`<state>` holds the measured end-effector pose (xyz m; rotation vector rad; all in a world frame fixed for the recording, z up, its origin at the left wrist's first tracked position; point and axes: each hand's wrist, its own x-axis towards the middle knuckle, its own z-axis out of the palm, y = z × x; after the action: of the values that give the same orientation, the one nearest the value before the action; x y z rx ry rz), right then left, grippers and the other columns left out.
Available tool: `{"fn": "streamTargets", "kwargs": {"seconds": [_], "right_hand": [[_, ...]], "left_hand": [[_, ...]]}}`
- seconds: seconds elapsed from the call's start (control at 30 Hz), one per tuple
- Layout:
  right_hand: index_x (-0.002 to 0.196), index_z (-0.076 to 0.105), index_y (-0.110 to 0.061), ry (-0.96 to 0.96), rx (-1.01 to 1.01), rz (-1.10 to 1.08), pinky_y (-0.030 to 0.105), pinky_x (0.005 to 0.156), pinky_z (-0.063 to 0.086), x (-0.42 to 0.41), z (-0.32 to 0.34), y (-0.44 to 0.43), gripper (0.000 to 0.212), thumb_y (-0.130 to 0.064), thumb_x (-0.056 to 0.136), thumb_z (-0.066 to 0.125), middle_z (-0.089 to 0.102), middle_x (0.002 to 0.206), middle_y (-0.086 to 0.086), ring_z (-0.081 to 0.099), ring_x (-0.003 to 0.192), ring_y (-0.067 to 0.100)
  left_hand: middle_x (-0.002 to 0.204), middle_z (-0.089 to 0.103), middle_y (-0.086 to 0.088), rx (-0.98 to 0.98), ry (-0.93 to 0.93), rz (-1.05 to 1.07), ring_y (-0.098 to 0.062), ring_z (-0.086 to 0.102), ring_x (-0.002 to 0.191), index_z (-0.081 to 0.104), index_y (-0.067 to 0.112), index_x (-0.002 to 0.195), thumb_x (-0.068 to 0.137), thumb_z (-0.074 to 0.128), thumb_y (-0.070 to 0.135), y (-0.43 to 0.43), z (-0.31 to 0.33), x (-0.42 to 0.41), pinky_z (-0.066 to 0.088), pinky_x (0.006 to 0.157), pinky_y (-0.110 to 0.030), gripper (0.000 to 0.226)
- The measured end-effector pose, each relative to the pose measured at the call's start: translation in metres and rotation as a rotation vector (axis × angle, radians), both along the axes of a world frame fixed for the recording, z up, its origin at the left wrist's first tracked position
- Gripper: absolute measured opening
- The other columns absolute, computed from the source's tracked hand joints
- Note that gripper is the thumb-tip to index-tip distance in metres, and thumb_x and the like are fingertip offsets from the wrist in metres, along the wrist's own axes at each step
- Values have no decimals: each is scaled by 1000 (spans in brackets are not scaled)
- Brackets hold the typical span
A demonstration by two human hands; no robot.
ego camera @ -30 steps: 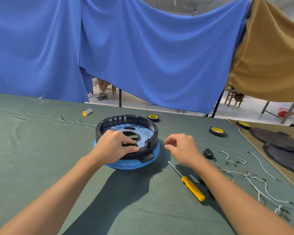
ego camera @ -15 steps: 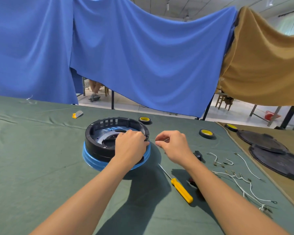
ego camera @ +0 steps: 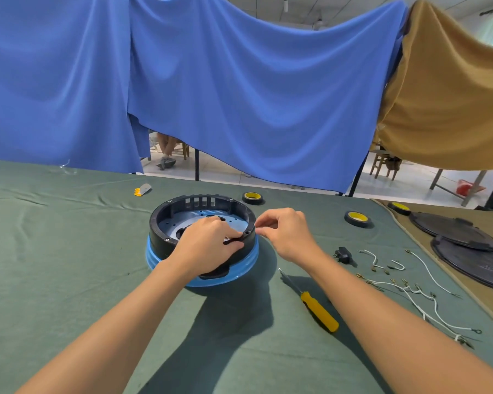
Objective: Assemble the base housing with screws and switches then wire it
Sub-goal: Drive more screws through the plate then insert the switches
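**Position.** The base housing (ego camera: 165, 223), a black ring seated on a blue collar, stood on the green table cloth (ego camera: 69, 280) near the centre, open side up. Being round, it had no long axis across the table, and its central axis was vertical. Its slotted vent wall faced far, and a black tab projected on the near side.

**Left hand.** The left hand (ego camera: 208, 247) gripped the near-right rim, with the fingers curled over the wall into the interior. This grip was judged to brace the housing against rotation.

**Right hand.** The right hand (ego camera: 286, 234) was just right of the rim. Thumb and forefinger were closed narrowly on what was judged to be a screw (ego camera: 256, 227), which was too small to confirm. The pinch sat beside a rim hole, probably for insertion.

**Tools.** The screwdriver (ego camera: 315, 307) lay near and right of the housing. Its long axis ran from near-right to far-left, with the tip toward the housing and within reach of the right hand. The wires (ego camera: 410, 291) and a small black switch (ego camera: 342, 255) lay further right, not yet fitted.
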<state>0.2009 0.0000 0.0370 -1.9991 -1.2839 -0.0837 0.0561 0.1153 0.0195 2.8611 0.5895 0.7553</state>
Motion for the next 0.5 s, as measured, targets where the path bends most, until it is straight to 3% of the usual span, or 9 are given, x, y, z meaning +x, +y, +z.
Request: {"fn": "streamTargets", "kwargs": {"seconds": [0.1, 0.2, 0.3, 0.37, 0.5], "right_hand": [[88, 77, -19, -12, 1, 18, 35, 85, 55, -5, 0, 9, 7, -15, 85, 72, 66, 77, -12, 63, 82, 9], [89, 77, -18, -10, 1, 23, 36, 85, 56, -7, -2, 14, 7, -15, 85, 72, 70, 81, -8, 65, 83, 10], [89, 77, -18, -6, 12, 20, 36, 84, 56, -6, -5, 14, 8, -13, 85, 72, 73, 83, -6, 66, 82, 9], [91, 77, -17, -15, 6, 27, 36, 84, 57, -5, -5, 13, 11, -11, 86, 70, 73, 84, -6, 67, 83, 9], [92, 78, -18, -42, -11, 49, 35, 83, 58, -5, -6, 11, 15, -8, 87, 68, 73, 84, -8, 67, 83, 9]], "left_hand": [[106, 72, 11, -17, -24, 60, -19, 62, 104, 65, 33, 125, 91, 60, 50, -5, 2, 6, 47, 81, -34, 38], [108, 72, 9, 44, -21, 135, -19, 61, 107, 63, 32, 125, 93, 53, 54, -9, -1, 11, 44, 84, -35, 40], [87, 73, 6, 298, 12, 191, -20, 63, 91, 72, 27, 100, 97, 39, 51, -17, -14, 9, 41, 83, -36, 42], [70, 70, 4, 409, -22, 215, -20, 62, 75, 73, 21, 78, 96, 41, 48, -20, -20, 7, 41, 76, -36, 46], [66, 70, 4, 450, -64, 218, -20, 62, 71, 72, 19, 72, 95, 45, 47, -18, -24, 8, 42, 75, -36, 45]]}}
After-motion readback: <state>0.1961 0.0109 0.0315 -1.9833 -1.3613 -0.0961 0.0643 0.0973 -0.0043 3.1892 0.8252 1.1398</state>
